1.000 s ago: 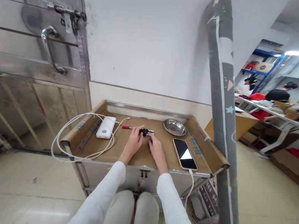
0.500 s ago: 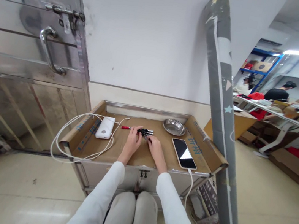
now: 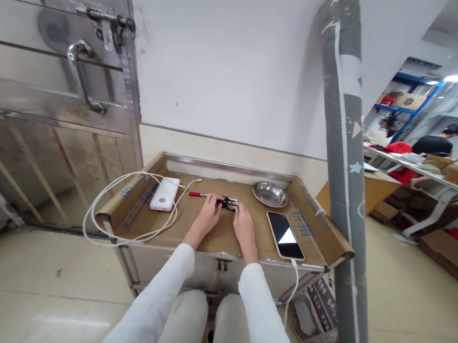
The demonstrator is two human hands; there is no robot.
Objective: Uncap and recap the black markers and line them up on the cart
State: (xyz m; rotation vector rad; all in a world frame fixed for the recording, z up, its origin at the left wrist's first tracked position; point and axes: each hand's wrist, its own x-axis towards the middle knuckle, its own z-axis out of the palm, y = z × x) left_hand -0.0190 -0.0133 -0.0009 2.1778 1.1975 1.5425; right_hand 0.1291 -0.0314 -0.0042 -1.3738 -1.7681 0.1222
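Observation:
A small bundle of slim black pens with silvery ends (image 3: pixel 229 201) lies crosswise near the middle of the cardboard-covered top. My left hand (image 3: pixel 207 215) has its fingers closed about the left part of the bundle, and my right hand (image 3: pixel 244 224) pinches its right end. A red-ended pen (image 3: pixel 196 194) sticks out to the left, behind my left fingers. How many pens there are is hard to tell, since my fingers cover part of them.
A white power bank (image 3: pixel 165 193) with a looped white cable (image 3: pixel 90 218) sits left. On the right are a round metal dish (image 3: pixel 270 194) and a phone (image 3: pixel 285 236) on a cable. A grey patterned roll (image 3: pixel 347 127) leans beside the cart. People work at a table beyond.
The black pens, fanned out before, now sit closer together. My right hand has come up to their right ends, level with the left hand. The view has shifted slightly.

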